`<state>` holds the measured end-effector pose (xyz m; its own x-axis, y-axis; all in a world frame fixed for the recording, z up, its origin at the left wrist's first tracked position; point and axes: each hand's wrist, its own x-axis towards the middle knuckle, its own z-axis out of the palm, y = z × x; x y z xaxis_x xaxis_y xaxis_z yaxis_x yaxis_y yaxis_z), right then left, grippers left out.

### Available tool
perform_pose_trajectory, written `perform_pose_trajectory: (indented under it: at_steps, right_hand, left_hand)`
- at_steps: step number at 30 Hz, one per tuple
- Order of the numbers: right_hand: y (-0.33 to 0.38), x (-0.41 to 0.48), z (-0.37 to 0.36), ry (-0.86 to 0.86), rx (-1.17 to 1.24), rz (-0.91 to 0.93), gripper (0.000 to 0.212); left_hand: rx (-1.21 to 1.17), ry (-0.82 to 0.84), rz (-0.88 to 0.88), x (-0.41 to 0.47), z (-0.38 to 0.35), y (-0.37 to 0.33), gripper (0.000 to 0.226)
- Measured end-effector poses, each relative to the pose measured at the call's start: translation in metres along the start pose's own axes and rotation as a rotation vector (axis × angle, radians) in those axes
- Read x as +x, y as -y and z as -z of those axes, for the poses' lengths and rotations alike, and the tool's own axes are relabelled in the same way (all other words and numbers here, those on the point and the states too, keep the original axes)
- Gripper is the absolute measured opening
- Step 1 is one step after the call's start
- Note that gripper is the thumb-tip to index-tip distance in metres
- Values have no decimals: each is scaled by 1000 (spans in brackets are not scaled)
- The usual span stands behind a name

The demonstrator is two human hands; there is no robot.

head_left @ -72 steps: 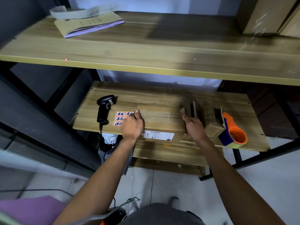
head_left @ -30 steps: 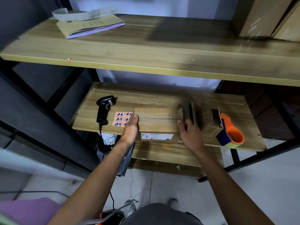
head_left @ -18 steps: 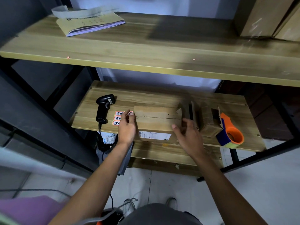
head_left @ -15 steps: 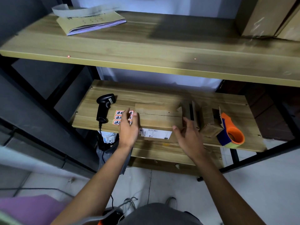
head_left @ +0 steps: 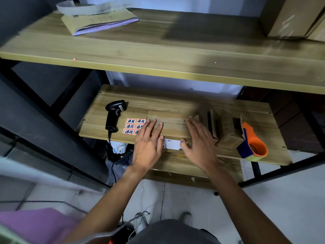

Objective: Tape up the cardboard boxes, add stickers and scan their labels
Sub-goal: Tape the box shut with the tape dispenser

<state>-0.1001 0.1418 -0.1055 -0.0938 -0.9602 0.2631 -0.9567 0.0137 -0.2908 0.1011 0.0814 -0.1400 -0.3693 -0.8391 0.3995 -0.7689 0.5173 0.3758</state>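
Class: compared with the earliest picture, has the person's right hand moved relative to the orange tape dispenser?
Yes. The right hand has shifted left, away from the tape dispenser, from the right end of the cardboard box to over its top.

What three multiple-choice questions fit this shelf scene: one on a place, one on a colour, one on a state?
1. Where does the scanner lie? A) left of the sticker sheet B) inside a drawer C) on a chair
2. Which colour is most of the tape dispenser? A) white B) orange C) pink
3. How are the left hand and right hand? A) both grip the scanner B) one holds the tape dispenser C) both open over the box
Answers: 1 A, it lies by the sheet's left edge; 2 B, orange body; 3 C, fingers straight and spread.
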Motion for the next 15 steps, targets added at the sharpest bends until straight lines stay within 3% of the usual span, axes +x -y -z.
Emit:
perform_pose_trajectory:
  at_steps: [7, 15]
  right_hand:
    - [15, 15, -21, 93, -90, 145, 69]
    - [3, 11, -26, 49, -148, 244, 69]
  left_hand:
    - [107, 86, -20, -4, 4, 0, 64]
    - [170, 131, -50, 4, 5, 0, 84]
